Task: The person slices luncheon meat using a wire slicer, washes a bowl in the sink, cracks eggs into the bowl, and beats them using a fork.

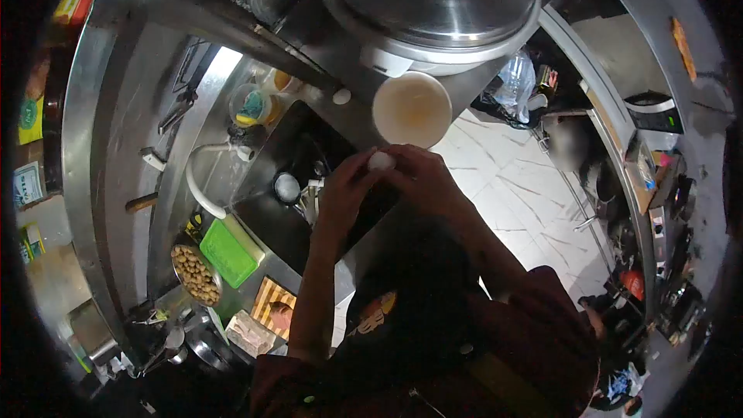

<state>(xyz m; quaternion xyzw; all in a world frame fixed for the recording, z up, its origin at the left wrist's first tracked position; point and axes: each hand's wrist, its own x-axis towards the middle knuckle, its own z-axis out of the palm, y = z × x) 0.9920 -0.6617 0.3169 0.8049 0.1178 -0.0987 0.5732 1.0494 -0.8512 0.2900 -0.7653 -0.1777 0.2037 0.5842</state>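
Note:
A pale, rounded egg (381, 160) sits between the fingertips of both my hands. My left hand (348, 184) closes on it from the left, and my right hand (424, 178) from the right. Just beyond my fingers stands a white bowl (387, 114) with a yellowish tint inside. On the counter to the bowl's left lies another small whitish rounded thing (341, 97), probably an egg. The black sink (267, 217) is beside my left hand, with a metal strainer or cup (287, 187) and some utensils in it.
A large cooker with a metal lid (433, 8) stands behind the bowl. A white faucet (200, 178) curves at the sink. Left of me are a green tray (229, 253), a bowl of small brown round items (195, 275) and a striped board (267, 298). Tiled floor (511, 186) shows at right.

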